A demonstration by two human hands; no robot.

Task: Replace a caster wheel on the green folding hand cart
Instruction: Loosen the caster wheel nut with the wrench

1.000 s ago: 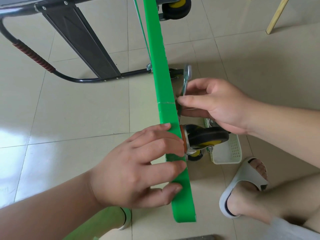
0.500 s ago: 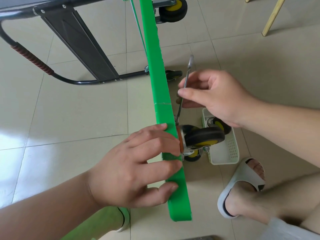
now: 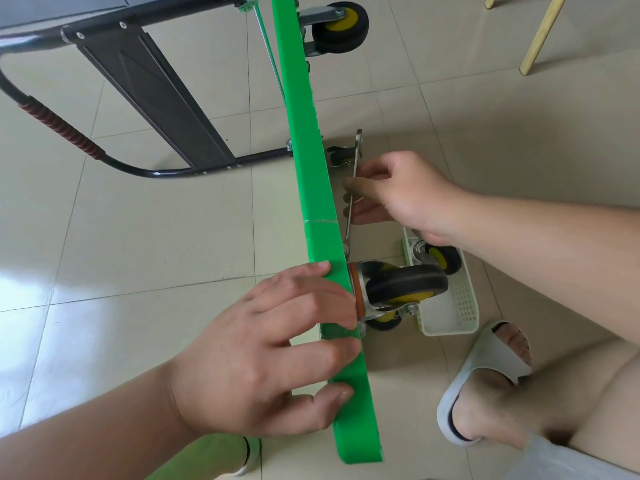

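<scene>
The green cart deck [image 3: 313,188] stands on its edge, running from the top of the view down to the bottom centre. My left hand [image 3: 266,355] grips its upper edge, fingers curled over it next to the caster. A black caster wheel with a yellow hub [image 3: 405,284] sticks out from the deck's right face on a metal bracket. My right hand [image 3: 398,192] pinches a slim metal wrench [image 3: 353,188] held close along the deck, its lower end down by the caster's mounting plate. Whether the wrench sits on a fastener is hidden.
A white plastic basket [image 3: 457,306] on the tiled floor holds another yellow-hubbed caster [image 3: 440,258]. A further caster [image 3: 339,26] is at the deck's far end. The black folded handle frame [image 3: 145,84] lies left. A wooden leg [image 3: 540,32] stands top right; my slippered foot [image 3: 485,382] is nearby.
My right hand has swung the wrench so its free end points further away along the deck. My left hand keeps its grip on the deck edge.
</scene>
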